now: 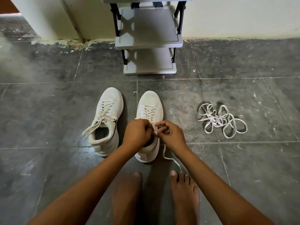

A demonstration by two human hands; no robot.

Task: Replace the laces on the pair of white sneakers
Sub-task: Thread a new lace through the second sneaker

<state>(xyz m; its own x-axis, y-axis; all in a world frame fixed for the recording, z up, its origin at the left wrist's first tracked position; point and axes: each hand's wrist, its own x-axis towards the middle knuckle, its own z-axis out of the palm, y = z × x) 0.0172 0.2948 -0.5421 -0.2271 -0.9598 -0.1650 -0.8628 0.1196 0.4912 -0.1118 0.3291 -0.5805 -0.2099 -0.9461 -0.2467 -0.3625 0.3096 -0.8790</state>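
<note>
Two white sneakers stand side by side on the dark tiled floor, toes pointing away from me. The left sneaker (107, 120) is laced, its lace ends untied and hanging over its left side. Over the collar of the right sneaker (150, 103), my left hand (138, 133) and my right hand (170, 135) meet, both pinching its lace at the top eyelets. One end of that lace (172, 159) trails down to the floor by my right foot. A loose tangle of white laces (221, 120) lies on the floor to the right.
A grey plastic shoe rack (149, 44) with black side frames stands against the pale wall straight ahead. My bare feet (185, 195) rest on the floor just behind the right sneaker. Worn grey tiles (48, 111) spread to the left and right.
</note>
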